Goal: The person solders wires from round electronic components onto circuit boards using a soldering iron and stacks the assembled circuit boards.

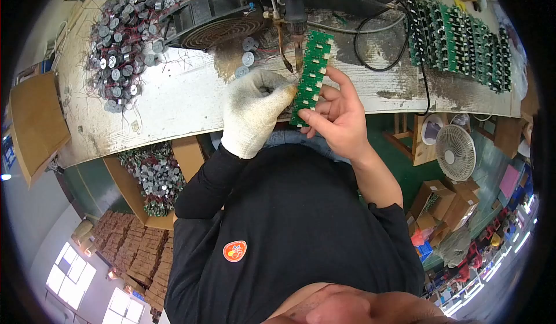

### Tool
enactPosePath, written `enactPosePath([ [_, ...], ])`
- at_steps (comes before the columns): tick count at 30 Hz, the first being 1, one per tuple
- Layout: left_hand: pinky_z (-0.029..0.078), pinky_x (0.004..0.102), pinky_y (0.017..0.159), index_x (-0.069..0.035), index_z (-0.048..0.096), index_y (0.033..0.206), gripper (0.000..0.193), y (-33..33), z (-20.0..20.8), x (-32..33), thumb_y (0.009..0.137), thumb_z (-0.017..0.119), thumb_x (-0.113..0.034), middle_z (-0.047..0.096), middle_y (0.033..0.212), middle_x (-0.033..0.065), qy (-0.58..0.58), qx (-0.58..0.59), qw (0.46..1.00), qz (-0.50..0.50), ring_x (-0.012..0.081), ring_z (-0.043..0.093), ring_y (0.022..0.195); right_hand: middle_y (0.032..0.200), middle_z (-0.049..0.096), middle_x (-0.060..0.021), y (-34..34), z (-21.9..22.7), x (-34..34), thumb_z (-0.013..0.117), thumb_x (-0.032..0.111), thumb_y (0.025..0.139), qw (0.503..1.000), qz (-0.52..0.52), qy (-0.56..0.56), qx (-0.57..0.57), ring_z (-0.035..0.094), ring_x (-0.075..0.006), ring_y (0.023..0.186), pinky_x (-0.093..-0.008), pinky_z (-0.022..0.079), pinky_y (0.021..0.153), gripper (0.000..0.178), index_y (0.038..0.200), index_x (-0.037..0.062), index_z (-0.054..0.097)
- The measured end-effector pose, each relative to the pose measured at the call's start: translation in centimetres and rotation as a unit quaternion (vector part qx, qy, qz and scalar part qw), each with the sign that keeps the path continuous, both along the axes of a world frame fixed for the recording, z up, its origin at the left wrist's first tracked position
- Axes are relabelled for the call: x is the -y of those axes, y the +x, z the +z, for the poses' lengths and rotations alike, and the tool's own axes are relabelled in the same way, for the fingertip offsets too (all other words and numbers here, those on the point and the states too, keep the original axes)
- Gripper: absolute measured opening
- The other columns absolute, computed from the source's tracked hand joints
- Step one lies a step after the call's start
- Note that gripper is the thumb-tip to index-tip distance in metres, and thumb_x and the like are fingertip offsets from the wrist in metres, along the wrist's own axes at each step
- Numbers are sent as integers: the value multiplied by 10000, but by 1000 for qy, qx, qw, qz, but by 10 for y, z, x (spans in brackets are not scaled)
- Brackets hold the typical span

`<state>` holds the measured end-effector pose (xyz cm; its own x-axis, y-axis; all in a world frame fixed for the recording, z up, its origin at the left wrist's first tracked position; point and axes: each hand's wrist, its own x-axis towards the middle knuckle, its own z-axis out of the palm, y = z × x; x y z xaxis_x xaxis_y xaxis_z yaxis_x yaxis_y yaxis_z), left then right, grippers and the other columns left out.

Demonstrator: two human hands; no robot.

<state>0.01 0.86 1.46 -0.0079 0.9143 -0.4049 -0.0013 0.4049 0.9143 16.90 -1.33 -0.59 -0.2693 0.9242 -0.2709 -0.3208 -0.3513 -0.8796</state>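
My bare right hand (341,112) grips a long green circuit board (314,63) by its lower right edge. The board stands nearly upright in the view, slightly tilted, with a row of small white connectors along it. On the other side, my left hand (255,106) wears a white knitted glove with darkened fingertips. Its fingers are closed, thumb and forefinger at the board's left edge; what they pinch is hidden. Just above the board is a soldering machine's vertical head (295,11), and a thin dark-tipped tube (285,48) hangs left of the board.
Left on the worn white bench (179,104) lies a heap of round metal buzzer-like parts with red wires (119,51). A black round fan (220,22) stands behind my left hand. Rows of finished-looking boards (457,43) sit far right. A black cable (356,51) loops nearby.
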Motion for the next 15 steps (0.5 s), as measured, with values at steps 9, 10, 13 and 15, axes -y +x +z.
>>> enactPosePath([
  [9, 462, 227, 601, 47, 636, 827, 145, 1, 2, 2, 816, 668, -94, 634, 762, 50, 13, 4, 1000, -3, 80, 568, 686, 1105, 579, -196, 2, -1, 2, 603, -109, 817, 1000, 11, -7, -15, 637, -143, 664, -244, 545, 514, 711, 1403, 28, 222],
  [10, 462, 227, 605, 47, 634, 828, 140, 1, 3, 2, 815, 667, -88, 633, 765, 51, 5, 16, 1000, -3, 81, 569, 689, 1102, 580, -196, 2, -1, 2, 602, -109, 818, 1000, 12, -10, -14, 637, -142, 663, -243, 544, 512, 710, 1403, 27, 224],
  [13, 463, 229, 614, 47, 631, 828, 134, 0, 4, 0, 812, 666, -82, 633, 768, 54, -4, 25, 1000, -11, 83, 571, 695, 1078, 593, -181, 1, 0, 3, 628, -73, 823, 1000, 11, -4, -18, 641, -141, 680, -227, 529, 537, 715, 1403, 32, 224],
  [15, 464, 232, 619, 46, 630, 826, 132, -2, 3, -2, 809, 667, -80, 633, 768, 57, -5, 23, 1000, -19, 84, 572, 698, 1078, 593, -180, 1, 0, 3, 628, -74, 823, 1000, 9, -4, -19, 641, -140, 681, -227, 528, 536, 716, 1404, 32, 223],
])
